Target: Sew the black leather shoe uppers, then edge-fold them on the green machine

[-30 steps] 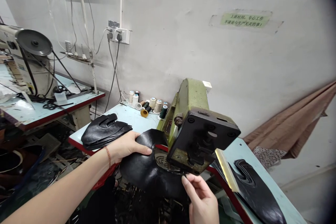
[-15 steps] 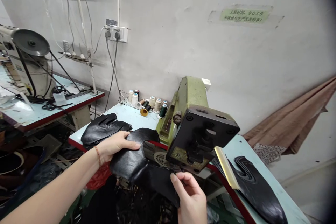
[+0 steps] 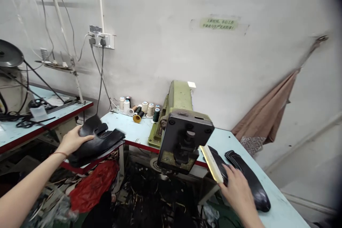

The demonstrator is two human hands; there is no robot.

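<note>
At the left end of the light blue table, my left hand (image 3: 75, 140) is closed on a curved black leather piece (image 3: 92, 146), thumb on top. It is over the spot where other black pieces lay, which it largely hides. On the right, my right hand (image 3: 238, 188) reaches over a stack of black leather pieces (image 3: 217, 158), fingers stretched and thumb apart near the lower end of a yellow strip (image 3: 212, 164). Whether the fingertips touch the leather is hard to see. Between my hands stands a green sewing machine (image 3: 181, 96) with a black front plate.
Thread spools (image 3: 144, 107) stand behind, left of the machine. More curved black pieces (image 3: 253, 181) lie on the right of the table (image 3: 283, 203). A red plastic bag (image 3: 93, 185) is below at left. Another sewing table (image 3: 61, 117) is farther left; a brown cloth (image 3: 269, 110) hangs on the wall.
My left hand has carried the leather piece from the machine leftward to the table's left end. My right hand has let go of it and moved right to the stack. The view has shifted.
</note>
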